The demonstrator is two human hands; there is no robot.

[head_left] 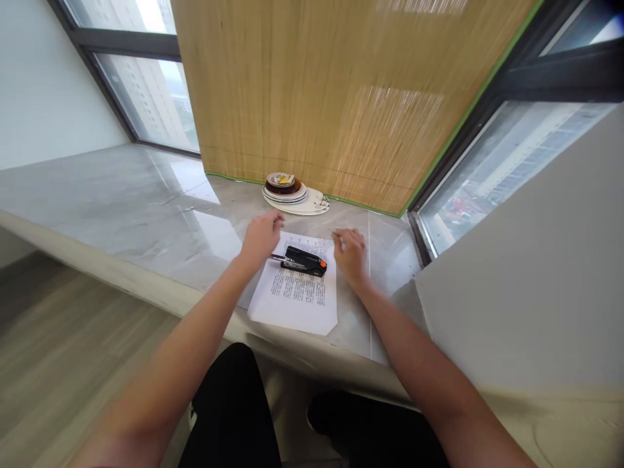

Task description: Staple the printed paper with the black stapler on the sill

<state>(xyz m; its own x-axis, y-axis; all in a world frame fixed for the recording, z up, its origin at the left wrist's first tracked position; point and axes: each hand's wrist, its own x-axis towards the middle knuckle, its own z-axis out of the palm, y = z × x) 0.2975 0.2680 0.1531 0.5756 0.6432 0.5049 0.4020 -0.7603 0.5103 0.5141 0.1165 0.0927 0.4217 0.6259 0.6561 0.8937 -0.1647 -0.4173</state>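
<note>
A black stapler (303, 261) with an orange tip lies across a printed sheet of paper (292, 312). A thin metal piece (279, 258) sticks out from its left end. Above the paper's upper left corner is my left hand (262, 235), fingers curled together; anything in them is too small to make out. My right hand (351, 252) is beside the paper's upper right edge, thumb and index finger pinched. A tiny dark bit shows at those fingertips, but I cannot tell what it is. Neither hand touches the stapler.
Behind the hands, a stack of plates (285, 190) sits on an oval white board or plate (316, 203). The grey marble ledge (121, 208) extends left and ends at a rounded front edge. A bamboo blind (312, 97) hangs at the back; a wall (526, 279) stands right.
</note>
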